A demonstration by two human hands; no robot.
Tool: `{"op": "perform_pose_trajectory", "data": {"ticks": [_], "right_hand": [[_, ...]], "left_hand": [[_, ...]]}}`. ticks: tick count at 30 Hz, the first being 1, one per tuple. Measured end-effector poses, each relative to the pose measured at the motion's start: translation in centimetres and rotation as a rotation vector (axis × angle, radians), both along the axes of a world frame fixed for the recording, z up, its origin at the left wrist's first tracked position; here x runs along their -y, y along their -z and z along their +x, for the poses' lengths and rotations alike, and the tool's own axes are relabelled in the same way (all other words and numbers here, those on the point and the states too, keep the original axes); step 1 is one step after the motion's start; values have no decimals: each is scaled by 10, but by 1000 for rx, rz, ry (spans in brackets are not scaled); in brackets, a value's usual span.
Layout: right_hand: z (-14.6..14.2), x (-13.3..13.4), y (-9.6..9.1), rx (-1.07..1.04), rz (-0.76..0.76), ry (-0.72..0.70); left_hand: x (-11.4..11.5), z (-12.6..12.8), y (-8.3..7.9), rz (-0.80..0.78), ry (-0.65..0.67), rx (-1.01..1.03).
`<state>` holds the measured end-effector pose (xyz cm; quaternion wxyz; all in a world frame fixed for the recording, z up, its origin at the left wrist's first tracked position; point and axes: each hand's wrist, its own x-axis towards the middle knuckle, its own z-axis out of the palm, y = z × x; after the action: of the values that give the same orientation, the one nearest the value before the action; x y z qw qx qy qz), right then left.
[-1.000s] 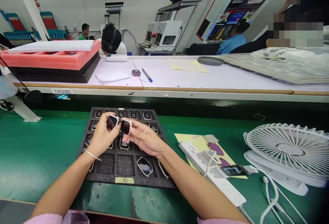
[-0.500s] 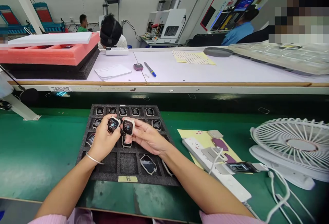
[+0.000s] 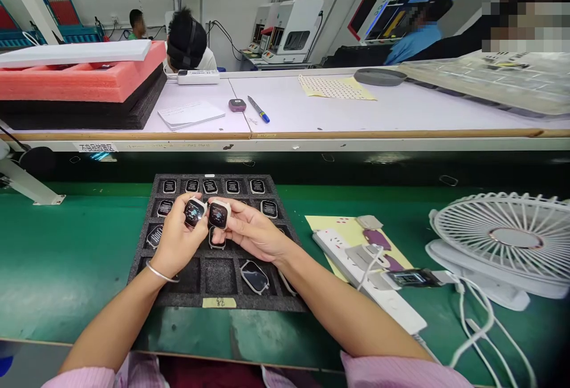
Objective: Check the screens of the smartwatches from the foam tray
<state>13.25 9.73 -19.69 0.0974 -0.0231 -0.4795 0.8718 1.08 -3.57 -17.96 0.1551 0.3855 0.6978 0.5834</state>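
My left hand (image 3: 176,242) pinches a small white-cased watch body (image 3: 195,212) with a lit dark screen. My right hand (image 3: 252,234) pinches a second watch body (image 3: 218,214) beside it, the two nearly touching. Both hands hover over a black foam tray (image 3: 218,293) on the green belt. Several more watch bodies lie in the tray's pockets; the front-left pockets look bare, and one watch (image 3: 254,276) lies screen-up at the front. A yellow label (image 3: 219,302) sits on the tray's front edge.
Right of the tray lie a white power strip (image 3: 371,290), a yellow sheet (image 3: 345,230) with small parts, cables and a white fan (image 3: 505,245). Behind runs a white bench (image 3: 378,117) with foam stacks (image 3: 84,88), notepad, pen. Other people work beyond it.
The watch screens, dark a second ago, now show lit displays. My hands hold the same pose; the camera has tilted down a little.
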Motion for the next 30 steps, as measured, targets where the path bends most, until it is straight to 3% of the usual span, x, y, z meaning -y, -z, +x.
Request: {"op": "perform_pose_trajectory", "data": {"ticks": [14,30], "right_hand": [[1,1,-4,-9,-18,14],[1,1,-2,-7,-15,-10]], "left_hand": [[-1,1,-1,-1,22,62],[1,-1,2,6,21,-23]]}}
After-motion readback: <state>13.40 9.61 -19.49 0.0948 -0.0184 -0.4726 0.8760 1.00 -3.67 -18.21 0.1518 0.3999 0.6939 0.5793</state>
